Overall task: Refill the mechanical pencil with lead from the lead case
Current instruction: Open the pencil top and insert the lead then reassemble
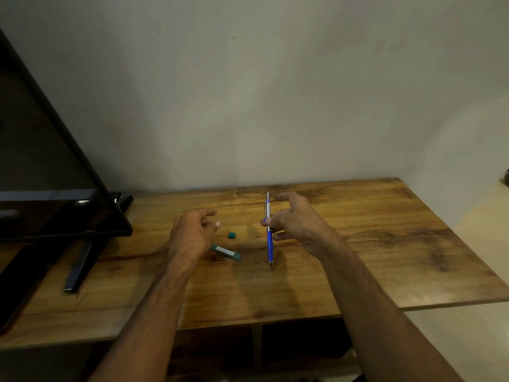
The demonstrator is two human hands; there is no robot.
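Now, a pencil held upright over a wooden table, lead case lying open beside it.

Nearest, two bare forearms reach in over the front edge of the table (385,244); the pencil (270,244) stands almost upright with its tip down, at or just above the wood, and the right hand (296,224) pinches its blue barrel between thumb and fingers, the forefinger lifted free near the silver top end. At about 9 o'clock from the pencil tip the green lead case (225,252) lies flat on the wood, its small green cap (232,235) off and apart at 12 o'clock from it. The left hand (190,232) hovers just over the case's left end, fingers curled with thumb and forefinger close together (whether they pinch a lead is too fine to tell). Farther off, at 9 o'clock on the table, stands a dark television (55,210), and behind everything a plain wall (275,92).
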